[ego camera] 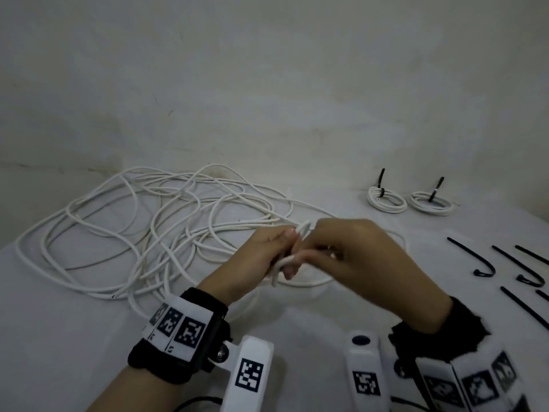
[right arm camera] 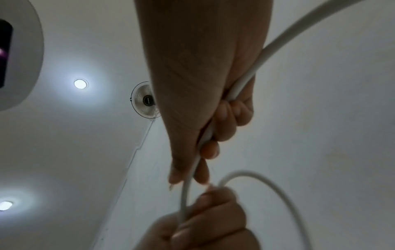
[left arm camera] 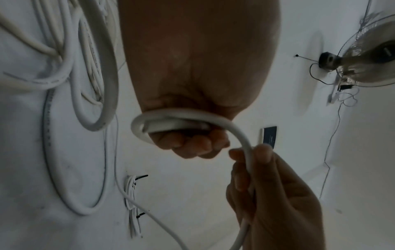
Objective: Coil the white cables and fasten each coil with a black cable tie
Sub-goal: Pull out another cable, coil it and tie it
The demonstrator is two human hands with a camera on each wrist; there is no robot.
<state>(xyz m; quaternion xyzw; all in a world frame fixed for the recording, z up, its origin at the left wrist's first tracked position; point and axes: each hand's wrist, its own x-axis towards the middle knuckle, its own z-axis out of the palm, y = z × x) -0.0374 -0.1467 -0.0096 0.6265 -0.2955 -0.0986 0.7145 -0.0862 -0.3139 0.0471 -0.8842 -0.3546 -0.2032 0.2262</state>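
While our left hand (ego camera: 261, 251) grips the small starting loop of white cable (left arm camera: 171, 121) and our right hand (ego camera: 350, 254) pinches the feeding run beside it, the loose tangle (ego camera: 148, 233) lies leftward, nearer the left hand.

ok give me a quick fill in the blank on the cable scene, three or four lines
1. Both the left hand and the right hand grip the same ____ round cable.
2. At the table's far right lie ____ finished white coils.
3. Each finished coil is fastened with a ____ cable tie.
4. The loose black ties lie to the person's ____.

Missing words: white; two; black; right
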